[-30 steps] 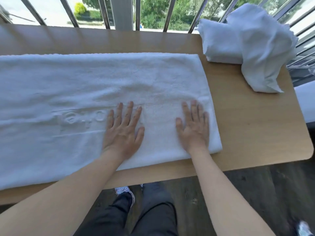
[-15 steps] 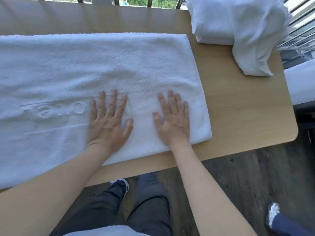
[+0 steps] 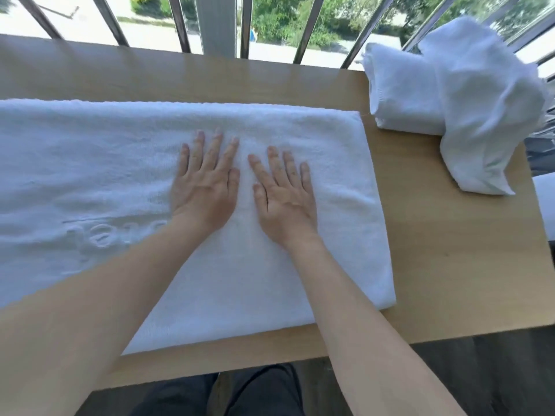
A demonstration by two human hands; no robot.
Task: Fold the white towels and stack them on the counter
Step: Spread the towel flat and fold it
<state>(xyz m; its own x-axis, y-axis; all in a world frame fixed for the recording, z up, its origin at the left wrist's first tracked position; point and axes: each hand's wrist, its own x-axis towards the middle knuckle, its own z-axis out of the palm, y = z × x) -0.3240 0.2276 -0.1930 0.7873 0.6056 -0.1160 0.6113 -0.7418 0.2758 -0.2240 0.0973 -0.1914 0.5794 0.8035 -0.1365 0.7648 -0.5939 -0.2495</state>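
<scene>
A large white towel [image 3: 339, 223] with embossed lettering lies flat and folded lengthwise across the wooden counter [image 3: 456, 265], running off the left of the view. My left hand [image 3: 205, 183] and my right hand [image 3: 282, 195] press flat on it side by side, fingers straight and pointing away from me, near the towel's right part. At the counter's far right corner sits a pile of white towels [image 3: 450, 97], one folded or rolled underneath and a crumpled one draped over it.
A metal railing [image 3: 216, 25] with vertical bars runs along the counter's far edge, greenery behind it. Bare wood shows right of the flat towel. The counter's near edge is above my dark trousers [image 3: 255, 391]. A white surface [image 3: 545, 205] lies off the right edge.
Both hands have slid away from me across the towel, from near its front edge toward its middle, and have come closer together. The camera view has shifted as well.
</scene>
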